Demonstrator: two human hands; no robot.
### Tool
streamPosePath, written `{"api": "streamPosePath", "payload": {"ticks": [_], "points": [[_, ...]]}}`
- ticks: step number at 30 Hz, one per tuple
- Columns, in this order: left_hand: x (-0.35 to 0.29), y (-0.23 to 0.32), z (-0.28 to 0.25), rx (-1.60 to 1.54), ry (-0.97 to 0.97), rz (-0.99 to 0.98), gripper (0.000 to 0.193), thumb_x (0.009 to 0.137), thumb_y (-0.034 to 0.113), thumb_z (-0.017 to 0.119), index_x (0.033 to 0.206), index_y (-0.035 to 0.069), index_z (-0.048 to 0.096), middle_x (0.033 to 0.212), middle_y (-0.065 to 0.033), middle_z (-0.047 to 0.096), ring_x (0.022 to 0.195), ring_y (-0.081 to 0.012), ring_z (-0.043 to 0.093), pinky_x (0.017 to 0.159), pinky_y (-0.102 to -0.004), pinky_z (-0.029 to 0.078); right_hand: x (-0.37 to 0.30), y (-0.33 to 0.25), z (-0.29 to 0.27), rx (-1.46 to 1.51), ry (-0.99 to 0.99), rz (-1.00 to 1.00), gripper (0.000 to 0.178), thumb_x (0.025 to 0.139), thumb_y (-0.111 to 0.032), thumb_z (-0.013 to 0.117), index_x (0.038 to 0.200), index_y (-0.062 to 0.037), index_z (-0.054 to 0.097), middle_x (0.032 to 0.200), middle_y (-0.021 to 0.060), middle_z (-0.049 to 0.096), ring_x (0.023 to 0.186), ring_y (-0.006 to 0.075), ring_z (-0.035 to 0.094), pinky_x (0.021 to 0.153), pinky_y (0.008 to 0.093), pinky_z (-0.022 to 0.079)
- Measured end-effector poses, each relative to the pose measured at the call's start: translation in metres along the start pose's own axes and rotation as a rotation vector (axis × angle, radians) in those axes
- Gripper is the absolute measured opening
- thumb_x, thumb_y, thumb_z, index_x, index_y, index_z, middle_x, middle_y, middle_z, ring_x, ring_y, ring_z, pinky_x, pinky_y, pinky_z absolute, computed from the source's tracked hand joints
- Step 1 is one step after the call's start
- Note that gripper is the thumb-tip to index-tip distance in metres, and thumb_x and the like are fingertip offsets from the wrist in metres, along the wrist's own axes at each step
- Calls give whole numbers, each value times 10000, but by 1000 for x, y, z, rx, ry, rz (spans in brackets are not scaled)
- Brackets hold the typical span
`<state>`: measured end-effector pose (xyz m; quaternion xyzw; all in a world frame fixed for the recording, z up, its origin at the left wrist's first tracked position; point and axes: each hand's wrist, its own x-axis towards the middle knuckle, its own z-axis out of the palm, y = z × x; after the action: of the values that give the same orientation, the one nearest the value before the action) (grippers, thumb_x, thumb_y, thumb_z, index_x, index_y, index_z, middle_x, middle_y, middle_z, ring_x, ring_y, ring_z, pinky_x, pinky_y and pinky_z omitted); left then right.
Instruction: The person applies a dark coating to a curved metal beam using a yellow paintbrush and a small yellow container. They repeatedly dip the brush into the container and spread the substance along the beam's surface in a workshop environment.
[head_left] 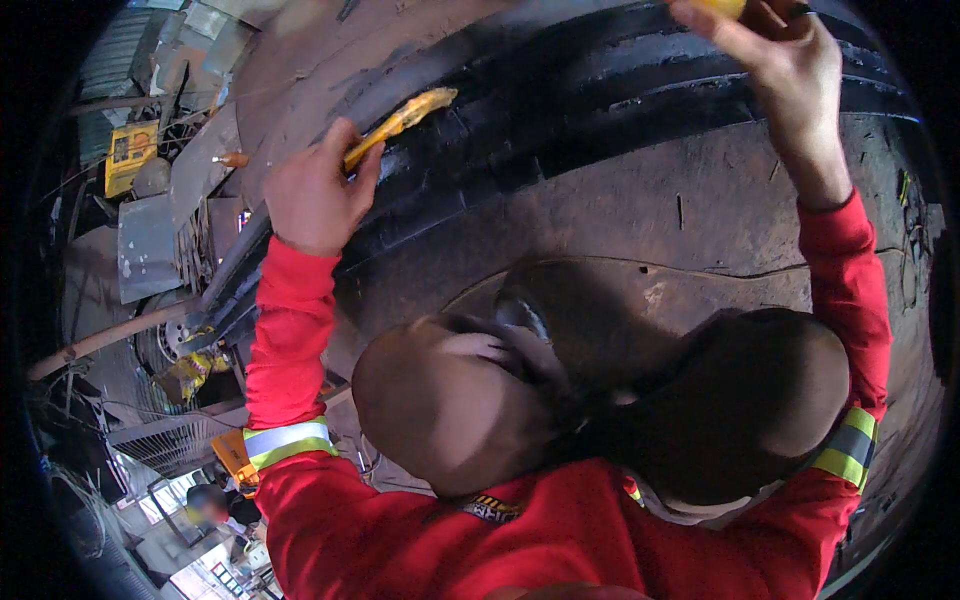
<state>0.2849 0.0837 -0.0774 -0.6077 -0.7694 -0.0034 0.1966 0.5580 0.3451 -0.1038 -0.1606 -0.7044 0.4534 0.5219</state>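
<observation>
Diagonally slanted yellow stick [400, 122], gripped in left hand [318, 192], tip [438, 97] forward-right, right hand [798, 68] grasping yellow object [722, 6]

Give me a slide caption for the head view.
Left hand holds a slim yellow tool near black bars; right hand holds a yellow object at the picture's top edge.

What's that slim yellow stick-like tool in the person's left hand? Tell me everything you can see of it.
The slim yellow stick-like tool slants up and rightward in the picture from the left hand, whose closed fingers hide its near end. It ends in a broader, paler, mottled tip. Its material is unclear. It shows against a long black ridged metal-looking piece; whether they touch is unclear.
</observation>
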Motion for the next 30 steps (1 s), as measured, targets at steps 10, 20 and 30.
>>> {"api": "streamPosePath", "payload": {"ticks": [10, 20, 30], "points": [[-8, 19, 10, 114, -59, -43, 232, 858, 372, 642, 884, 150, 577, 594, -106, 613, 560, -340, 635, 514, -458, 488, -5, -31, 2, 37, 70, 168, 579, 683, -123, 872, 1147, 46, 569, 1040, 111, 683, 942, 169, 662, 866, 292, 517], [7, 43, -24, 154, -124, -146, 285, 822, 358, 677, 873, 81, 635, 685, -179, 653, 662, -378, 659, 609, -485, 514, -2, -22, -5, 94, -16, 136, 546, 705, -134, 864, 1139, 37, 581, 1049, 111, 687, 945, 167, 669, 882, 303, 529], [13, 34, -54, -8, -83, -269, 308, 812, 352, 705, 839, 54, 630, 748, -184, 670, 699, -407, 645, 636, -484, 503, -8, -14, -4, 110, 71, 86, 542, 696, -109, 863, 1130, 42, 575, 1034, 113, 692, 936, 160, 670, 861, 293, 532]]}}
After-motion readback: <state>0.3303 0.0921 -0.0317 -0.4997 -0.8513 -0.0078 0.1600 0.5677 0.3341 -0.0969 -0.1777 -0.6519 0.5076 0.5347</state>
